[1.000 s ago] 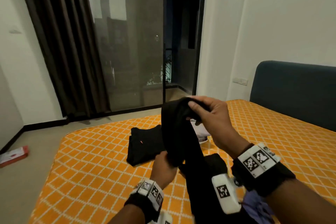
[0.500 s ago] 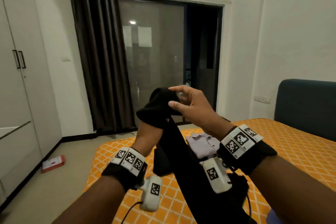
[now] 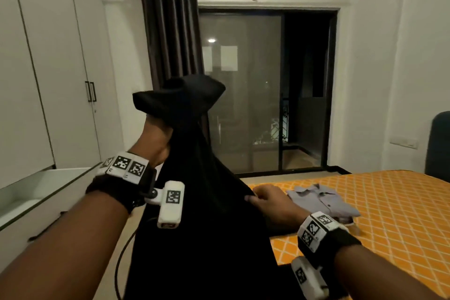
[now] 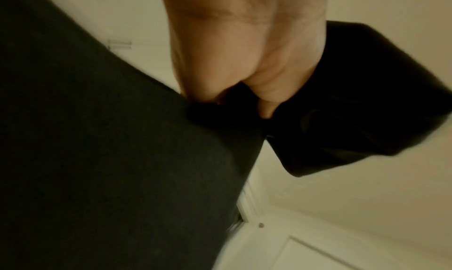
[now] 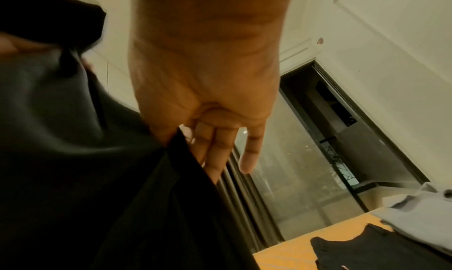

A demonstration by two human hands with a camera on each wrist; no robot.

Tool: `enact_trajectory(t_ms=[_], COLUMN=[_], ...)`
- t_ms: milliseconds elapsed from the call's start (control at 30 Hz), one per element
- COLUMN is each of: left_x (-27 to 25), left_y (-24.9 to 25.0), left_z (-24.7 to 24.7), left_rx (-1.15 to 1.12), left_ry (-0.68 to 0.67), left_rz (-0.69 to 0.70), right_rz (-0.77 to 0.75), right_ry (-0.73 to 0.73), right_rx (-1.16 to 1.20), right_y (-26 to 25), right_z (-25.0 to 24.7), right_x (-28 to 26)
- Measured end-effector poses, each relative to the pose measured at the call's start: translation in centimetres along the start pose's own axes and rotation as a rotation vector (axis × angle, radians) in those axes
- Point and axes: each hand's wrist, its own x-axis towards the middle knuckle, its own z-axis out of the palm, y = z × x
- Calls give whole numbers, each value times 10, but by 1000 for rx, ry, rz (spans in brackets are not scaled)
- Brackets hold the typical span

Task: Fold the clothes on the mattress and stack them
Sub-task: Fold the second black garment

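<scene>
A black garment (image 3: 199, 226) hangs in front of me over the near left corner of the orange mattress (image 3: 401, 214). My left hand (image 3: 155, 134) is raised and grips its bunched top end in a fist, seen close in the left wrist view (image 4: 244, 81). Lower and to the right, my right hand (image 3: 263, 198) pinches the garment's right edge between thumb and forefinger (image 5: 195, 135), its other fingers stretched out. A folded grey shirt (image 3: 323, 202) lies on the mattress beyond my right hand. Next to it lies a folded black garment (image 5: 379, 249).
White wardrobe doors (image 3: 48, 80) fill the left wall, with a white ledge (image 3: 36, 190) below them. A dark curtain (image 3: 170, 31) and a glass sliding door (image 3: 243, 105) stand ahead. A dark blue headboard (image 3: 438, 143) is at the far right.
My left hand has risen with the garment's top end. My right hand has let go of that top and dropped to pinch the cloth's right edge. The head view has tilted up.
</scene>
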Motion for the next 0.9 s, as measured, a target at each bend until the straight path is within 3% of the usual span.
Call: enact_trajectory(t_ms=[67, 133, 267, 367, 500, 600, 733, 900], left_x=[10, 16, 11, 9, 1, -10, -23, -16], left_y=[-10, -29, -51, -42, -16, 8, 50, 56], left_z=[-25, -47, -60, -42, 7, 50, 89, 93], left_rx=[170, 347, 323, 131, -126, -248, -252, -88], left_ry=[95, 131, 143, 63, 0, -11, -105, -114], left_rz=[-33, -164, -203, -177, -171, -89, -43, -16], right_rz=[-44, -75, -17, 71, -83, -2, 268, 288], right_ry=[151, 316, 510, 481, 383, 327, 267, 199], right_rx=[-49, -23, -151, -279, 13, -248, -233, 96], right_y=[-24, -44, -58, -57, -74, -88, -68, -47], right_z=[6, 5, -8, -6, 33, 72, 87, 83], right_x=[10, 19, 30, 16, -32, -60, -50, -32])
